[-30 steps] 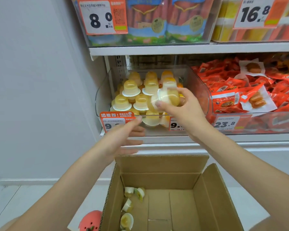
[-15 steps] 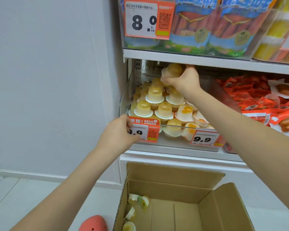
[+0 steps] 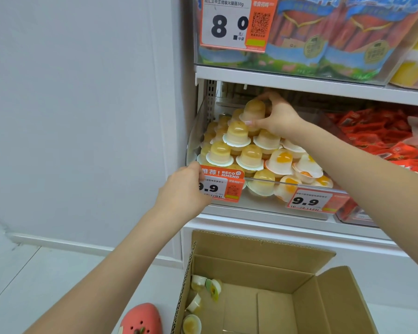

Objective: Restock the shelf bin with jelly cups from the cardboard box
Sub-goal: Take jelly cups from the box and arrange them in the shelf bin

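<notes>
- Right hand (image 3: 279,118): grip curled round one translucent yellow plastic jelly cup (image 3: 253,111), dome up, at the top rear of the pile just under the upper shelf board.
- Below and in front of that grip: clear plastic shelf bin (image 3: 299,183) heaped with more yellow jelly cups, some tipped with white foil lids showing.
- Left hand (image 3: 185,192): grip closed on the bin's front left corner, fingers over the orange "9.9" price tag (image 3: 221,186).
- Far below both grips: open brown cardboard box (image 3: 263,266) on the floor, a few cups (image 3: 198,283) lying along its left wall.
- Red snack packets (image 3: 377,133) right of the right grip.
</notes>
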The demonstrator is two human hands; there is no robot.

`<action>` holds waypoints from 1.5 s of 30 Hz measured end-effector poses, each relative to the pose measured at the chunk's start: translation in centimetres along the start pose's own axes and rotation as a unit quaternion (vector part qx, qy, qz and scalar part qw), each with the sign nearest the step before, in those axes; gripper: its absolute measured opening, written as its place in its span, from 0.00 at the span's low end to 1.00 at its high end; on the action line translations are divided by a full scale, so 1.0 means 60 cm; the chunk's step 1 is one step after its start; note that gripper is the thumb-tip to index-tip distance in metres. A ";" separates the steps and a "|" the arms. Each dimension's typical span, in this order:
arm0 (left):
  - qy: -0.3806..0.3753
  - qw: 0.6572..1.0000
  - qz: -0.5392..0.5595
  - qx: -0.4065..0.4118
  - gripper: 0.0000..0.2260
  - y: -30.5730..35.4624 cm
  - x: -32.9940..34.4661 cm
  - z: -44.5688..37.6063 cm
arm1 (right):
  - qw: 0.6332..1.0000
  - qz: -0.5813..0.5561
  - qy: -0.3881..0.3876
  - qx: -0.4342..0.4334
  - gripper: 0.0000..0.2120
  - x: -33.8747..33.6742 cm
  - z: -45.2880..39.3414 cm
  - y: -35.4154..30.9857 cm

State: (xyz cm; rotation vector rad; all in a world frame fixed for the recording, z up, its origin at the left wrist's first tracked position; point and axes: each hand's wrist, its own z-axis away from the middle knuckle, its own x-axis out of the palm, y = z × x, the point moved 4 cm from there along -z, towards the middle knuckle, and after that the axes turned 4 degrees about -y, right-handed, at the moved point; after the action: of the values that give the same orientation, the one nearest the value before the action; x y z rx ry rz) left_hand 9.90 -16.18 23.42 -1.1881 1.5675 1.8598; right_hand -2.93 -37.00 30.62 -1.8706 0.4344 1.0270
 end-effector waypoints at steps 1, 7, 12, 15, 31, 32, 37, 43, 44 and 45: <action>-0.001 1.000 -0.002 -0.001 0.14 0.000 0.000 0.000 | 1.000 -0.001 -0.005 -0.001 0.32 0.001 0.000 0.002; -0.009 0.999 -0.032 -0.001 0.14 -0.002 0.010 0.006 | 1.000 -0.026 -0.002 -0.011 0.34 -0.005 0.021 0.006; -0.012 0.998 -0.066 0.019 0.12 -0.002 0.026 0.025 | 0.984 -0.056 0.110 -0.132 0.16 -0.022 0.146 0.004; -0.033 0.993 -0.099 0.060 0.08 -0.002 0.060 0.043 | 0.975 -0.066 0.147 -0.153 0.07 -0.012 0.243 0.019; -0.465 0.773 -0.428 0.059 0.16 -0.200 0.507 0.111 | 0.805 0.107 -0.572 0.117 0.31 0.453 0.594 0.399; -0.466 0.771 -0.431 0.045 0.16 -0.217 0.526 0.107 | 0.794 0.118 -0.586 0.106 0.32 0.468 0.609 0.410; -0.447 0.801 -0.392 -0.064 0.13 -0.275 0.599 0.100 | 0.776 0.126 -0.614 0.074 0.27 0.520 0.641 0.447; -0.407 0.806 -0.415 -0.113 0.20 -0.295 0.640 0.126 | 0.803 0.026 -0.575 0.158 0.37 0.533 0.631 0.464; -0.411 0.801 -0.420 -0.113 0.21 -0.298 0.642 0.129 | 0.808 0.000 -0.558 0.189 0.37 0.529 0.628 0.465; -0.415 0.798 -0.419 -0.120 0.22 -0.302 0.643 0.129 | 0.812 -0.025 -0.543 0.213 0.36 0.524 0.624 0.464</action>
State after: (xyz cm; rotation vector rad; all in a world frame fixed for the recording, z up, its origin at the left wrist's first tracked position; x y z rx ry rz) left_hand 0.53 -11.58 -18.62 -0.7448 0.2331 1.5785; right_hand -20.42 -15.47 -18.36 -0.6752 -0.0859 1.6006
